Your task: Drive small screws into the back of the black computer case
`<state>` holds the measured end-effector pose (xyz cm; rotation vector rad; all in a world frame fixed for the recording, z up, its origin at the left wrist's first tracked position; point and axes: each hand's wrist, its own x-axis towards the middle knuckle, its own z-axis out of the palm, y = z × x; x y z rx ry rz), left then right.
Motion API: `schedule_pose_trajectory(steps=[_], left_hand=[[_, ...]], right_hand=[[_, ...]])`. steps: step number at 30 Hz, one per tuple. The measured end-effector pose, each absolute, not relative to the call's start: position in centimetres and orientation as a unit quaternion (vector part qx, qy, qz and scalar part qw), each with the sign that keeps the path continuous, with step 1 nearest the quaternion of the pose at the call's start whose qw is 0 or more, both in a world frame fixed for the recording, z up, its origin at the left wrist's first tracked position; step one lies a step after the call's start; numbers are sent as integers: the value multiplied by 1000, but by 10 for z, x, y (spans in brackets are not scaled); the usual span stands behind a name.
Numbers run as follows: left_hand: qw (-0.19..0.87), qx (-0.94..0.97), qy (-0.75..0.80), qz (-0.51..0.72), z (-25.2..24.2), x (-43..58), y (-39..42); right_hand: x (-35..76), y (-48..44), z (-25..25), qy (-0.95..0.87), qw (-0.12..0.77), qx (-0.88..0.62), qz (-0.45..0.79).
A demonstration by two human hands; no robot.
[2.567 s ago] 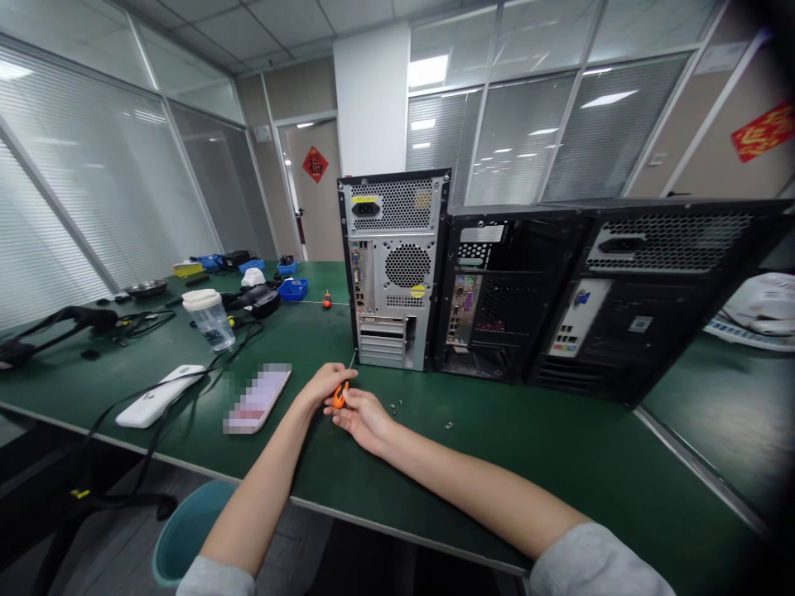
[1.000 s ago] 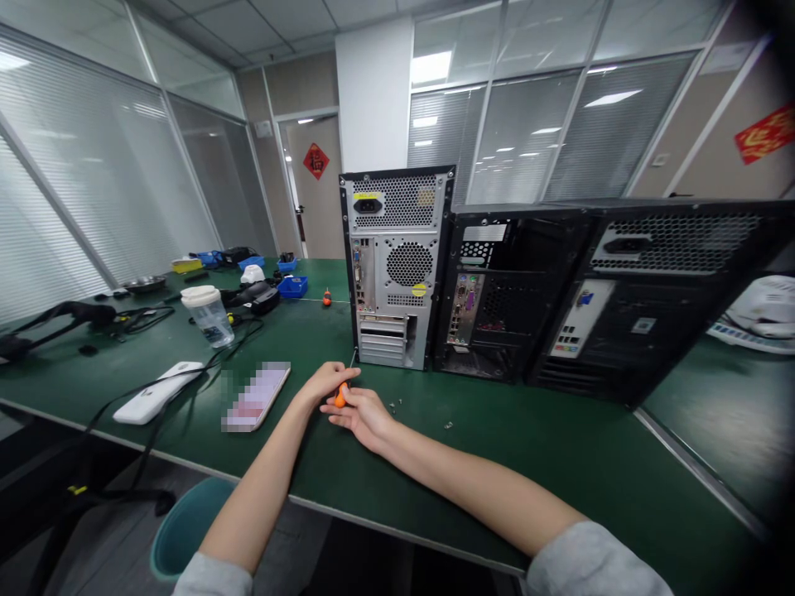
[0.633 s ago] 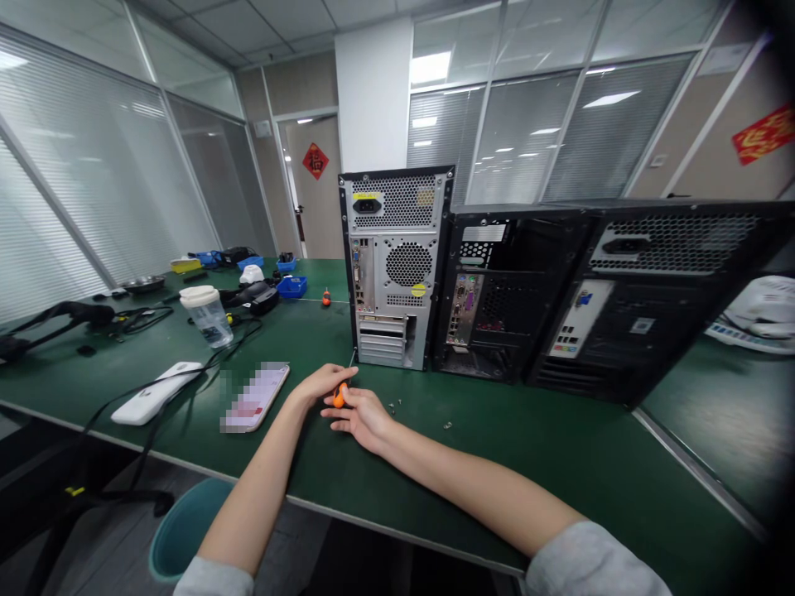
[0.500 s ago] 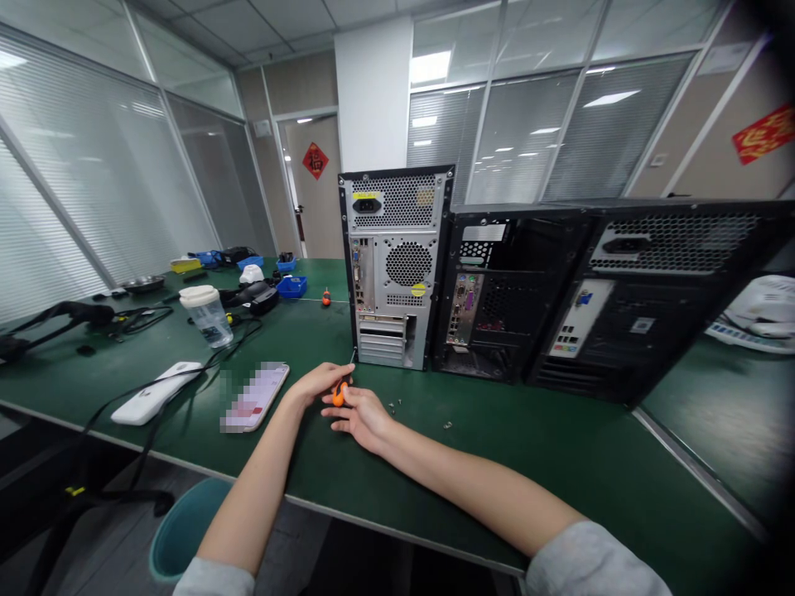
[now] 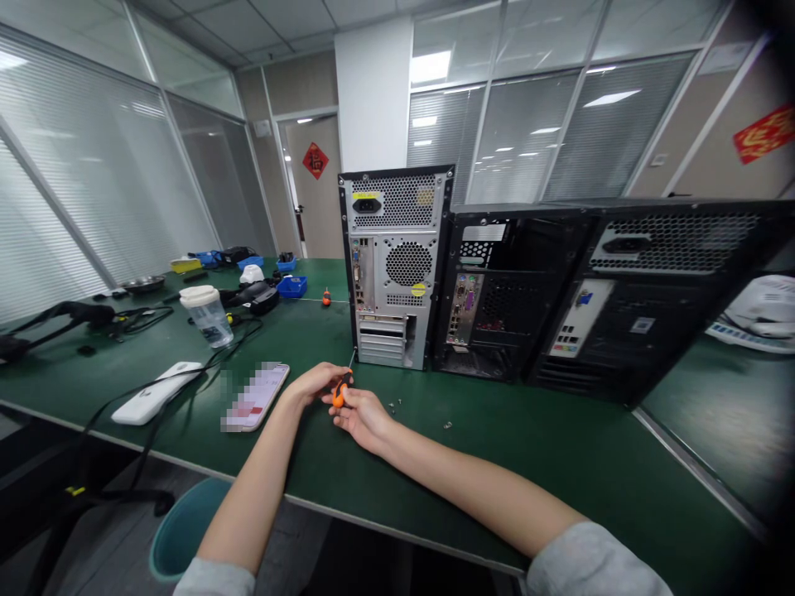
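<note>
An orange-and-black screwdriver (image 5: 339, 393) points up and away, its shaft reaching the lower left corner of a grey-backed computer case (image 5: 382, 342). My right hand (image 5: 365, 420) is closed on the back of the handle, thumb on top and fingers curled below it. At the front of the handle, my left hand (image 5: 320, 382) is closed around it near the shaft. The screwdriver's tip is too small to make out against the case edge. Several small screws (image 5: 393, 406) lie on the green table (image 5: 472, 472) to the right of my right hand.
Two black computer cases (image 5: 497, 331) stand to the right of the grey-backed one. At left are a phone (image 5: 264, 397), a white power bank-like block (image 5: 158, 393) with a cable, and a plastic cup (image 5: 208, 319). Another orange screwdriver (image 5: 326, 297) and a blue bin (image 5: 291, 286) sit farther back.
My right fingers have curled in closer under the handle. The screwdriver has turned slightly, and more of its black front shows beside my left hand. The cases have not moved.
</note>
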<state>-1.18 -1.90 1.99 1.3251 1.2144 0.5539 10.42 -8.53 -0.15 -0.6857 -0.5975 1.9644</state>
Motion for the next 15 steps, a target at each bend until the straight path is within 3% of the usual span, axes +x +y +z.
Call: schedule_pose_trajectory(steps=[15], left_hand=[[600, 554, 530, 226, 11, -15, -14]], right_hand=[[102, -80, -9, -253, 491, -315, 772]])
